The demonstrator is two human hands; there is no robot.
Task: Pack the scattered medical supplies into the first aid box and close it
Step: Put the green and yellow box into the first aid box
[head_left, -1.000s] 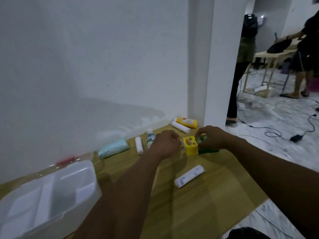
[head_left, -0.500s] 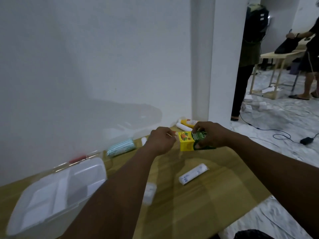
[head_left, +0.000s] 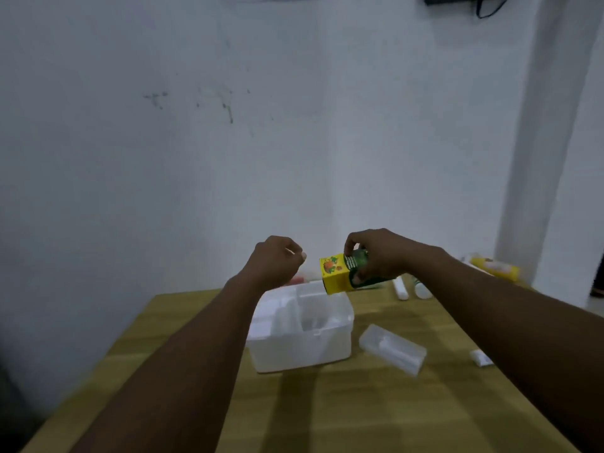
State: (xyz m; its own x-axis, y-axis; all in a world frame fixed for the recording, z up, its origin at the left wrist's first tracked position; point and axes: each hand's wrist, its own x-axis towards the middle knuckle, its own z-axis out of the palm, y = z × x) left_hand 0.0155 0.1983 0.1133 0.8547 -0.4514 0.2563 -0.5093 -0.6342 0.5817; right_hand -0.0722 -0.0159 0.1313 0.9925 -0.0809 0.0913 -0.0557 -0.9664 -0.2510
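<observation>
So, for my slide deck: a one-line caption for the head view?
Right hand holds a yellow-green carton above the open first aid box.

Table (head_left: 376, 403): wood-grain top, yellowish-brown, smooth with a dull sheen.
First aid box (head_left: 304, 349): white translucent plastic, smooth, matt.
Small case (head_left: 392, 353): clear plastic, smooth, slightly glossy.
Carton (head_left: 335, 273): printed yellow and green cardboard, smooth.
Tube (head_left: 495, 267): yellow plastic, glossy.
Wall (head_left: 228, 142): white paint, matt, scuffed with dark marks.
</observation>
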